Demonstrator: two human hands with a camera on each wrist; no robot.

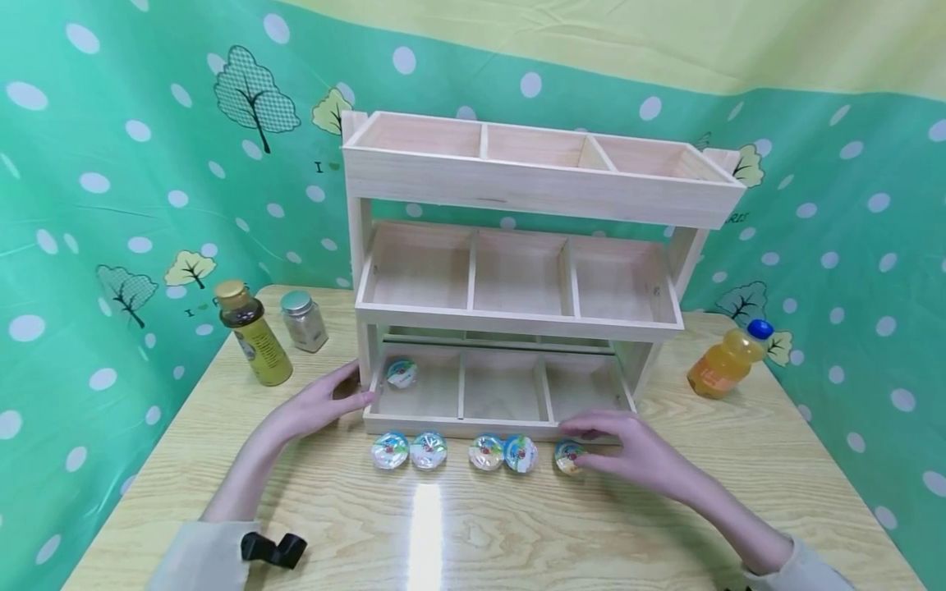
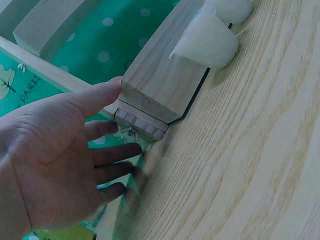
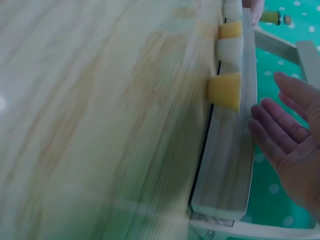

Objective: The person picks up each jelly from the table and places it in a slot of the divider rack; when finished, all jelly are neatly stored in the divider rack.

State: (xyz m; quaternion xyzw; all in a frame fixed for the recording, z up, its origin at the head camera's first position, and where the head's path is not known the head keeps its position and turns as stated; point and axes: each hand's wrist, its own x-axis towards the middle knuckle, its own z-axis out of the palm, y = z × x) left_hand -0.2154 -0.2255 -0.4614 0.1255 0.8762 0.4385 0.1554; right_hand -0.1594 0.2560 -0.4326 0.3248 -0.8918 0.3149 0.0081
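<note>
A green cloth (image 1: 185, 152) with white dots (image 1: 94, 183) and little trees (image 1: 254, 94) hangs from nine o'clock round to three. At one o'clock its yellow top (image 1: 665, 45) shows. The wood bench (image 1: 554, 533) has a bright shine (image 1: 424, 533) at six o'clock.

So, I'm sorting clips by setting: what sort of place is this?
Probably a staged indoor tabletop setup: a green polka-dotted fabric backdrop hangs behind and beside a light wood-grain table, where a pale wooden three-tier rack stands behind a row of round-lidded white and yellow cups.
</note>
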